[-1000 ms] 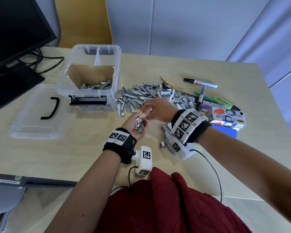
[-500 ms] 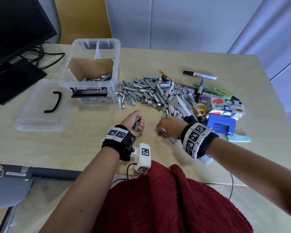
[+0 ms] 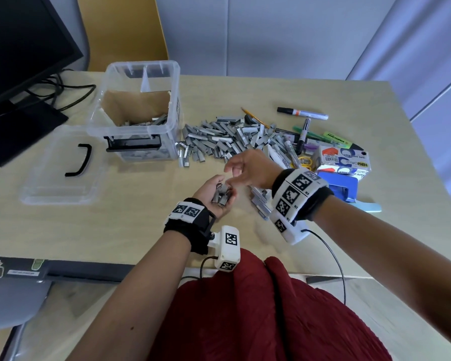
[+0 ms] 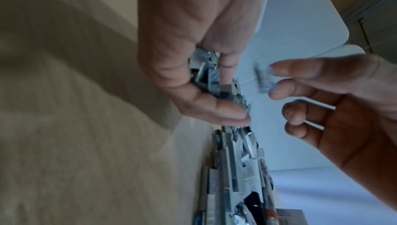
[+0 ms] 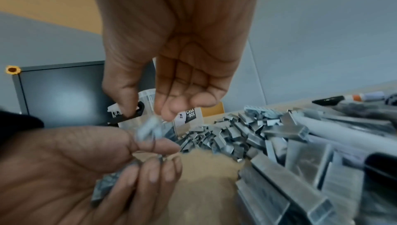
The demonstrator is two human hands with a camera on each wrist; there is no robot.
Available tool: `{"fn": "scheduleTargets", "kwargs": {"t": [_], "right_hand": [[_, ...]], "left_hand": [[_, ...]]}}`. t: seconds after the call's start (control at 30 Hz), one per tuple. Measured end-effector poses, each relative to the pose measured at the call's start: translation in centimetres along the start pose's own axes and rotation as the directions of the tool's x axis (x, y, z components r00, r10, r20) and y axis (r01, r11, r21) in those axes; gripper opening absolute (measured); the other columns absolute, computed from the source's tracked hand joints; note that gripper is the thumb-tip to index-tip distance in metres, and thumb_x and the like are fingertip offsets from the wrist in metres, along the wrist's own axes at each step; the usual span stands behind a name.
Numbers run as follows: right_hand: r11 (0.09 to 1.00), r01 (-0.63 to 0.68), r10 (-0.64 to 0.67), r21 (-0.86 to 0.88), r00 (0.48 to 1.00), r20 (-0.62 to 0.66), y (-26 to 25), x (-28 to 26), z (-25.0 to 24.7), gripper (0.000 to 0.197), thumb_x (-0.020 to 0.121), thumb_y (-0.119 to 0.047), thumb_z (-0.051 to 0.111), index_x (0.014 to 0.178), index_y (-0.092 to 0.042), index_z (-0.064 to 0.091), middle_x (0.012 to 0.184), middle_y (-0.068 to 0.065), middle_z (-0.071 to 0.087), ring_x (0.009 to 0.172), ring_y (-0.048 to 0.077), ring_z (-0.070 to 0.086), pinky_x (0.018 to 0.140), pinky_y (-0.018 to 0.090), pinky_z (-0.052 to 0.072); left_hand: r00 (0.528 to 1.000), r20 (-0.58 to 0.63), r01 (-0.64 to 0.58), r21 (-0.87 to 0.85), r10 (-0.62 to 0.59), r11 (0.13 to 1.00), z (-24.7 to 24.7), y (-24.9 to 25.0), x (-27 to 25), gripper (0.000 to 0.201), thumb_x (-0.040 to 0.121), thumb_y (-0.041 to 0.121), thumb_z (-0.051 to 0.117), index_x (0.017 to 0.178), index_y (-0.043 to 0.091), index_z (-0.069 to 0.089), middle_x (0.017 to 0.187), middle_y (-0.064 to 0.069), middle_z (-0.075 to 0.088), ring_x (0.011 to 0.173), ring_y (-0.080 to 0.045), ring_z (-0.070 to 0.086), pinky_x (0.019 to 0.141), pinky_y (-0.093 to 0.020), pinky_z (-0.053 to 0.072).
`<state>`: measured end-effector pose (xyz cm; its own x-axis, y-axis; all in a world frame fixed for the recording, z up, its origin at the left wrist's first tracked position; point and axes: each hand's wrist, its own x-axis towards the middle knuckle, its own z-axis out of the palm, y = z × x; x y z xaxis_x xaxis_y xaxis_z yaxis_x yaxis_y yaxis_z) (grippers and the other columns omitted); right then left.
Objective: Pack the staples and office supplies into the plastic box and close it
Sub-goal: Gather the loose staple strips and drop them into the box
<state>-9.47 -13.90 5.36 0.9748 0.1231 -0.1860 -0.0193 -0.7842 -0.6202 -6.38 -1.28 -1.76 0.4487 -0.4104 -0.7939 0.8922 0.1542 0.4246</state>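
Table [image 3: 245, 95] w/ box [image 3: 141, 158], lid [image 3: 60, 183], staples [image 3: 219, 142], markers [image 3: 302, 113].

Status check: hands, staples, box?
Left hand cupped, holding staple strips. Right hand above it, blurred strip at fingertips, grip unclear. Plastic box open, partly filled; lid off beside it; staple pile on table. Nothing between hands and box.

On the table [image 3: 245, 87], the plastic box [image 3: 130, 132] stands left of centre with some staples [image 3: 151, 121] in it. Its lid [image 3: 60, 183] lies just to its left, below the monitor [image 3: 24, 61] in the upper left. The staple pile [image 3: 224, 139] spreads just right of the box. Markers [image 3: 302, 114], a tape dispenser carton [image 3: 341, 160] and a hole punch [image 3: 341, 186] lie at its right end. The left hand [image 3: 216, 196] is at centre frame, with the right hand [image 3: 248, 168] just above it.
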Motion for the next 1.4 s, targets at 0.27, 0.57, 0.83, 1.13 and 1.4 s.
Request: {"fn": "scheduleTargets", "kwargs": {"t": [0.27, 0.57, 0.83, 1.13, 1.4], "right_hand": [[0.921, -0.138, 0.182, -0.366, 0.979, 0.089, 3.9, -2.0, 1.6, 0.032, 0.079, -0.030, 0.069, 0.104, -0.013, 0.056, 0.105, 0.004, 0.060, 0.096, 0.022, 0.056, 0.074, 0.028, 0.043], [0.906, -0.052, 0.069, -0.420, 0.997, 0.025, 4.6, -0.8, 5.0, 0.027, 0.085, -0.012, 0.058, 0.112, -0.008, 0.054, 0.115, 0.010, 0.049, 0.098, 0.028, 0.056, 0.081, 0.033, 0.047], [0.891, -0.302, 0.322, 0.340, 0.947, -0.002, 3.1, 2.1, 3.1, 0.010, 0.083, -0.004, 0.062, 0.084, -0.011, 0.056, 0.072, 0.003, 0.056, 0.056, 0.009, 0.050, 0.046, 0.016, 0.043], [-0.071, -0.245, 0.385, 0.967, 0.888, 0.253, 2.1, 3.3, 2.0, 0.012, 0.087, -0.010, 0.040, 0.081, -0.010, 0.050, 0.064, 0.005, 0.049, 0.047, 0.014, 0.049, 0.045, 0.019, 0.043], [0.860, -0.500, 0.489, -0.099, 0.865, -0.113, 2.2, 3.1, 4.4, 0.019, 0.083, -0.027, 0.057, 0.089, -0.010, 0.057, 0.076, 0.006, 0.053, 0.074, 0.023, 0.053, 0.062, 0.025, 0.042]], "left_hand": [[1.000, -0.012, 0.010, 0.165, -0.008, 0.986, -0.3, 1.1, 0.1, 0.046, 0.096, 0.034, 0.044, 0.054, 0.017, 0.040, 0.034, 0.006, 0.040, 0.024, -0.005, 0.036, 0.027, -0.008, 0.024], [0.999, 0.013, -0.049, 0.244, 0.047, 0.969, -0.3, 2.0, -1.1, 0.038, 0.096, 0.031, 0.044, 0.061, 0.019, 0.035, 0.034, 0.007, 0.039, 0.024, -0.004, 0.033, 0.028, -0.008, 0.021], [0.994, -0.035, -0.099, 0.162, 0.106, 0.982, -2.8, 3.6, -1.8, 0.037, 0.096, 0.030, 0.043, 0.061, 0.019, 0.037, 0.034, 0.007, 0.040, 0.024, -0.004, 0.034, 0.027, -0.008, 0.022], [0.989, 0.006, -0.148, 0.098, 0.148, 0.984, -4.5, 5.2, -2.3, 0.032, 0.096, 0.025, 0.048, 0.065, 0.015, 0.045, 0.038, 0.006, 0.049, 0.026, -0.001, 0.040, 0.027, -0.009, 0.028], [0.942, 0.056, -0.217, 0.852, 0.330, 0.477, -3.3, 6.1, -2.5, 0.036, 0.090, 0.023, 0.057, 0.057, 0.014, 0.045, 0.038, 0.007, 0.044, 0.029, -0.006, 0.036, 0.037, -0.013, 0.028]]}}
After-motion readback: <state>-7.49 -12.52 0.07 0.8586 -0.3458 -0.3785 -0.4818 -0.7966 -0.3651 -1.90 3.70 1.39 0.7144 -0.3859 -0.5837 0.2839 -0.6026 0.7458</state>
